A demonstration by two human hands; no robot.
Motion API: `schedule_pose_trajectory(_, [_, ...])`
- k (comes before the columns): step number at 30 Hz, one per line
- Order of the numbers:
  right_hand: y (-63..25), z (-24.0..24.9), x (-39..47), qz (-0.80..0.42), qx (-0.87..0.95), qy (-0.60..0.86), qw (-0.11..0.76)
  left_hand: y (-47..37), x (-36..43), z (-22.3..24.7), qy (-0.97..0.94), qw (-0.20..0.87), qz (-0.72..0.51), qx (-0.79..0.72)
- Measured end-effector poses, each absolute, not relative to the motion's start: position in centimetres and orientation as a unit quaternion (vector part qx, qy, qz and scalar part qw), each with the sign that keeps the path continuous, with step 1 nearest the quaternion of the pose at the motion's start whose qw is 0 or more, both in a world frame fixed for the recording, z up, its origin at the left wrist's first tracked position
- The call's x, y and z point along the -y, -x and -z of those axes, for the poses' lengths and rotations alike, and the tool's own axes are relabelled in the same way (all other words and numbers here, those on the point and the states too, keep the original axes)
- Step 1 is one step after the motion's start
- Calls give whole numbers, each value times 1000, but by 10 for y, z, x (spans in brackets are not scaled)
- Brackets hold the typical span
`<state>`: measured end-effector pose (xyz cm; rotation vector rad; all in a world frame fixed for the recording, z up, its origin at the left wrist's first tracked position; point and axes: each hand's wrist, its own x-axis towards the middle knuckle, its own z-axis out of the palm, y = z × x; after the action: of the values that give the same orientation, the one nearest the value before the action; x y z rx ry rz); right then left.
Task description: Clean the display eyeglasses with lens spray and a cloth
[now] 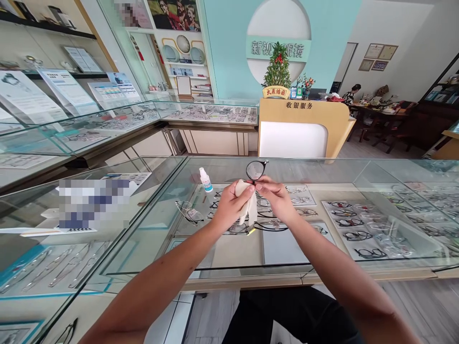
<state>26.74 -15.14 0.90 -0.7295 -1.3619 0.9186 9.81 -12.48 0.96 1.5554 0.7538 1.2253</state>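
Note:
My left hand (231,204) is closed on a pale cloth (253,210), whose end hangs down below the fingers. Just beside it, my right hand (277,197) grips a pair of black-framed eyeglasses (255,170). One round lens points upward above both hands; the rest of the frame is largely hidden by the fingers and cloth. The hands almost meet, above the glass counter. A white spray bottle (205,180) with a blue and red label stands upright to the left of my left hand. Nearby, a thin-framed pair of glasses with a tag (190,212) lies to the lower left.
Rows of eyeglasses (349,222) show through the glass display counter (229,270). On the left, papers (95,203) are partly blurred out. Farther back are a cashier desk (303,112) with a plant (278,67), and a seated person (351,95) by a table.

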Motion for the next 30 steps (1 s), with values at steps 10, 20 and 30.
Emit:
schedule_pose_trajectory(10, [-268, -8, 153, -375, 598, 329, 627, -99, 128, -7, -634, 486, -505, -327])
schedule_pose_trajectory(20, [-268, -8, 147, -473, 473, 345, 659, -96, 116, -2, -670, 549, -425, -263])
schedule_pose_trajectory(30, [-265, -10, 148, -451, 512, 356, 638, -96, 117, -4, -680, 455, -477, -322])
